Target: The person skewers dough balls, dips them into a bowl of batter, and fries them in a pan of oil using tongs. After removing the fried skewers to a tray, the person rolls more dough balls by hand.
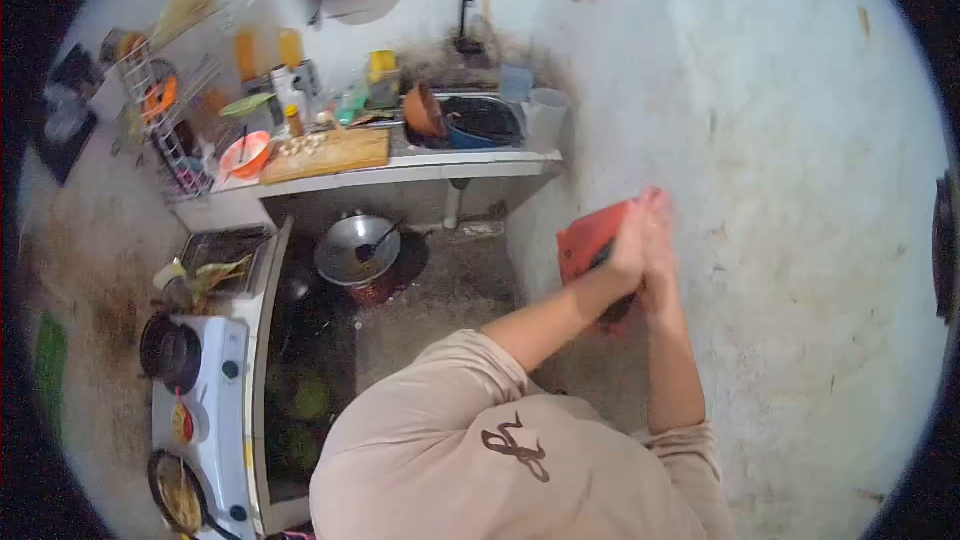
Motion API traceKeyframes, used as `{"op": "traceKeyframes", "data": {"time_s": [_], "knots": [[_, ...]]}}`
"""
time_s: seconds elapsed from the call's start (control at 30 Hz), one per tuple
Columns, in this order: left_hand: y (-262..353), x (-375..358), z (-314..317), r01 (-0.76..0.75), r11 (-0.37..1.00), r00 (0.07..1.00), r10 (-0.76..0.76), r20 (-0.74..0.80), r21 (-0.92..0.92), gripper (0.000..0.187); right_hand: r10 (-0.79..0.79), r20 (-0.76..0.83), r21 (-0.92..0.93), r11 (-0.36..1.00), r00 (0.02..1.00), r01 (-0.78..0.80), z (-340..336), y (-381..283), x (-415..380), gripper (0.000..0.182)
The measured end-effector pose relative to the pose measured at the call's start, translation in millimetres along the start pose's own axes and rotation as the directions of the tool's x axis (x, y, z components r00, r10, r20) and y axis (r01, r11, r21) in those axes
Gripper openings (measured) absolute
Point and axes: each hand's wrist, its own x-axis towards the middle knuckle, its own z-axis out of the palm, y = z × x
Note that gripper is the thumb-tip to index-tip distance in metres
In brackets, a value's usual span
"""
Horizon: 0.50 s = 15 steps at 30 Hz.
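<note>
My left hand (pixel 629 245) and my right hand (pixel 658 245) are pressed palm to palm on the right side of the view. Their fingers are stretched upward and slightly blurred. A red plastic container (pixel 590 235) with a dark inside shows just behind and below them, partly hidden by the hands and my left forearm. Nothing shows between the palms.
On the counter are a wooden cutting board (pixel 345 152) with pale pieces, an orange bowl (pixel 245 154) and a sink (pixel 412 143). A wok (pixel 357 250) stands below. At left, a gas stove (pixel 222 380) bears pans. A stained wall (pixel 800 240) bounds the right.
</note>
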Motion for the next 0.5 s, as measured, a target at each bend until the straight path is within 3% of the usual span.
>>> {"op": "traceKeyframes", "data": {"time_s": [0.07, 0.1, 0.13, 0.2, 0.3, 0.33, 0.4, 0.5], "knots": [[22, 0, 1, 0.048, 0.989, 0.996, -0.059, -0.074, -0.142, 0.063, 0.168, 0.107, -0.298, 0.946, 0.98, -0.129, -17, -6, 5, 0.043], [30, 3, 2, 0.094, 0.973, 0.985, -0.122, -0.124, -0.21, 0.063, 0.103, 0.079, -0.453, 0.89, 0.992, -0.056, -21, -13, 6, 0.042], [31, 7, -1, 0.104, 0.981, 0.978, -0.131, -0.162, -0.166, 0.064, 0.037, 0.05, -0.598, 0.801, 0.998, 0.0, -21, -22, 7, 0.041], [31, 13, -12, 0.121, 0.99, 0.961, -0.134, -0.243, -0.07, 0.065, -0.408, 0.012, -0.87, 0.446, 0.913, 0.211, -7, -32, 3, 0.039], [22, 17, -20, 0.232, 0.957, 0.956, -0.258, -0.142, -0.174, 0.066, -0.211, 0.495, -0.815, 0.224, 0.843, 0.534, -7, -12, -4, 0.042], [23, 15, -17, 0.288, 0.946, 0.956, -0.293, -0.015, -0.15, 0.07, -0.149, 0.416, -0.876, 0.199, 0.897, 0.439, -11, -11, -3, 0.042], [34, 12, -13, 0.282, 0.948, 0.945, -0.301, -0.127, -0.147, 0.072, -0.027, 0.232, -0.961, 0.146, 0.972, 0.234, -16, -7, -4, 0.042], [36, 19, -17, 0.206, 0.975, 0.96, -0.218, -0.177, -0.086, 0.075, -0.289, 0.172, -0.973, 0.101, 0.942, 0.209, -24, -4, -3, 0.045]]}}
